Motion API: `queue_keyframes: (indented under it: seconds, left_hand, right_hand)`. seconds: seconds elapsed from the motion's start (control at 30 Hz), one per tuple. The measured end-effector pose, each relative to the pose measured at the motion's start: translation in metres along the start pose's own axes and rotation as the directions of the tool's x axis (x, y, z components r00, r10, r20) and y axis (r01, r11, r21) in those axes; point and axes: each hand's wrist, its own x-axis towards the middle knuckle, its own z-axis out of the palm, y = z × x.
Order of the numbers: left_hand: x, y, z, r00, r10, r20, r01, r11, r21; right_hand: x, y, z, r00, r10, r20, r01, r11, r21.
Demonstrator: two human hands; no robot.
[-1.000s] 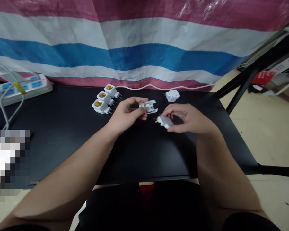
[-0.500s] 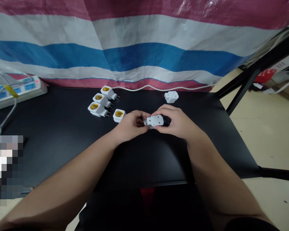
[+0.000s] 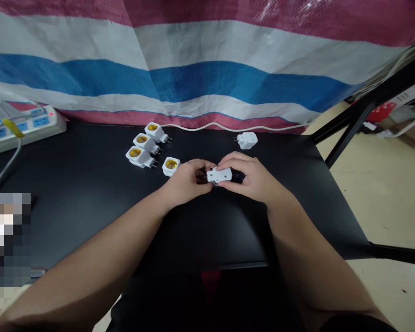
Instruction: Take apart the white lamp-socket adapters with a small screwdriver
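Note:
Between my two hands is a white plug adapter point(image 3: 222, 175), flat side with small holes facing up. My left hand point(image 3: 188, 182) pinches its left end, and the fingers partly hide that end. At its right end my right hand point(image 3: 251, 177) grips it, with something dark showing between the fingers and palm. A white lamp socket point(image 3: 171, 166) with a gold inside lies right beside my left hand. Three similar sockets point(image 3: 135, 153) stand in a slanted row farther left, prongs pointing right. Behind my right hand lies another white adapter point(image 3: 247, 140), its prongs to the left.
A black table point(image 3: 90, 184) carries everything. On its left are a white power strip point(image 3: 41, 127) with blue outlets, cables and a pixelated object point(image 3: 3, 230). A white cord point(image 3: 210, 124) runs along the back edge before a striped sheet point(image 3: 200, 78). Black metal bars point(image 3: 352, 124) stand at right.
The adapter in my hands now sits further left over the clear part seen before, closer to my left fingers. My right fingers have shifted slightly on it. The view has moved a little.

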Motion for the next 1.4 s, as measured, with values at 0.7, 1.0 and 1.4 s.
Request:
queue_keyframes:
  seconds: [0.7, 1.0, 1.4]
  left_hand:
    - [0.001, -0.001, -0.004, 0.983, 0.184, -0.023, -0.176, 0.962, 0.211]
    - [0.006, -0.003, 0.001, 0.989, -0.145, -0.013, 0.142, 0.980, -0.139]
    - [0.004, -0.001, 0.010, 0.967, -0.253, 0.035, 0.254, 0.937, -0.242]
  right_hand:
    - [-0.002, 0.002, 0.002, 0.977, 0.206, 0.058, -0.206, 0.979, -0.004]
    - [0.000, 0.004, 0.005, 0.969, 0.228, 0.098, -0.230, 0.973, 0.001]
    - [0.000, 0.009, 0.007, 0.985, 0.165, 0.059, -0.167, 0.985, 0.032]
